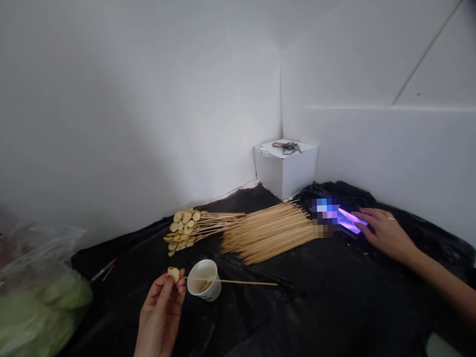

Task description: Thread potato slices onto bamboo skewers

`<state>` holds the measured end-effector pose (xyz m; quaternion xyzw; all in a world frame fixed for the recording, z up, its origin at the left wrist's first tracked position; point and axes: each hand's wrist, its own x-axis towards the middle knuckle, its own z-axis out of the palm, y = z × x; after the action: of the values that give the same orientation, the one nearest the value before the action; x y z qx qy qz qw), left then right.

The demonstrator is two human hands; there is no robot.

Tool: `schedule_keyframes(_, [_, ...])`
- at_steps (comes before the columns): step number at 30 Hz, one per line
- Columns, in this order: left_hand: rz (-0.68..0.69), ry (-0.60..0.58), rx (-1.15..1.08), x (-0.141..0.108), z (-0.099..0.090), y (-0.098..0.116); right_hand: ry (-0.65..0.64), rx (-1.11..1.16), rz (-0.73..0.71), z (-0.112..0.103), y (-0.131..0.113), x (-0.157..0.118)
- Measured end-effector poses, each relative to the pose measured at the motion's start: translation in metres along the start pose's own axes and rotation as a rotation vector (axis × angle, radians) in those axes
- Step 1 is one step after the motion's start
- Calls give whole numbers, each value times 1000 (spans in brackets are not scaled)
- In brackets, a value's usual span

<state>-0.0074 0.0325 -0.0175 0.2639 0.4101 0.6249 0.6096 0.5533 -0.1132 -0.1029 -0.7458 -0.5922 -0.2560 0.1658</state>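
Note:
My left hand [163, 300] pinches a pale yellowish slice [173, 274], which looks like potato, at the end of a thin wooden skewer [246, 283]. The skewer points right, passing across a white paper cup [204, 296] that has some scraps inside. Over at the right, my right hand [384, 232] lies with fingers stretched over a phone [351, 219] with a lit purple screen; the fingertips touch it. Behind the cup is a wide bundle of bare skewers [270, 232]. Left of that bundle, skewers with round slices [184, 226] lie in a pile.
Black plastic sheeting [306, 307] covers the table. A clear bag of green produce [42, 318] stands at the left, near a red-tipped pen [103, 270]. In the back corner, a white box [285, 174] carries keys [287, 146]. White walls close off the back and right.

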Motion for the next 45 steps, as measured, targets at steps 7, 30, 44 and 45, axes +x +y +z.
schedule_keyframes(7, [-2,25,5,-2,1,1,-73,-36,-8,5,-22,-1])
schedule_keyframes(30, [22,-15,40,0,-5,0,-153,-98,74,16,-7,8])
schedule_keyframes(44, [8,-2,36,0,-3,1,-154,-77,82,19,-2,7])
schedule_keyframes(45, [9,-6,42,0,-4,0,-154,-76,76,19,-2,6])
